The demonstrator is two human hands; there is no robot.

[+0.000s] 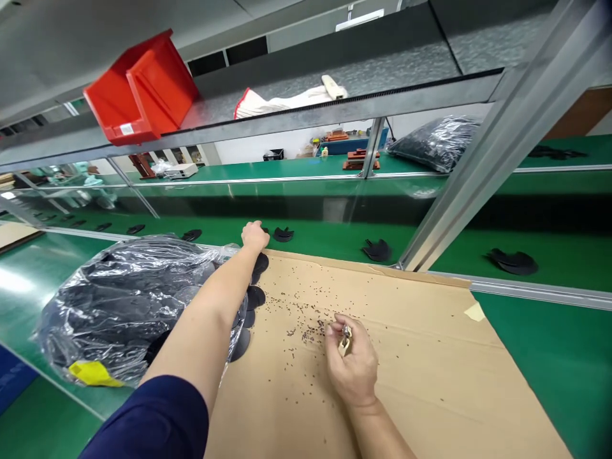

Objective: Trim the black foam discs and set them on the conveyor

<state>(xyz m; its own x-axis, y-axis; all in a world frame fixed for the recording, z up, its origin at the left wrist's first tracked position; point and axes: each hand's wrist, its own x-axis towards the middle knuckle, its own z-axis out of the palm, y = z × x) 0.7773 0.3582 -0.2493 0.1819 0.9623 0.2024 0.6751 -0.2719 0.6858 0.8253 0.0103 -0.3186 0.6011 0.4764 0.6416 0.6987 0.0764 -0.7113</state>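
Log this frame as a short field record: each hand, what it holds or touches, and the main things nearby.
left hand: reaches forward, resting at the far edge of the cardboard, by the black pieces
right hand: closed on a small tool over the cardboard
bag: clear plastic, dark parts inside, left of the cardboard
debris: dark specks on the cardboard
shelf: red bin, gloves

Green counter (pixel 549 357) with a parallel green conveyor belt (pixel 335 233) behind it, split by a metal rail (pixel 535 290). Overhead grey shelf (pixel 363 76) on a slanted aluminium post (pixel 482 166) holds a red bin (pixel 143 89) and white gloves (pixel 282 102). Further green benches (pixel 287 169) behind, white wall (pixel 248 148), ceiling light (pixel 359 19).
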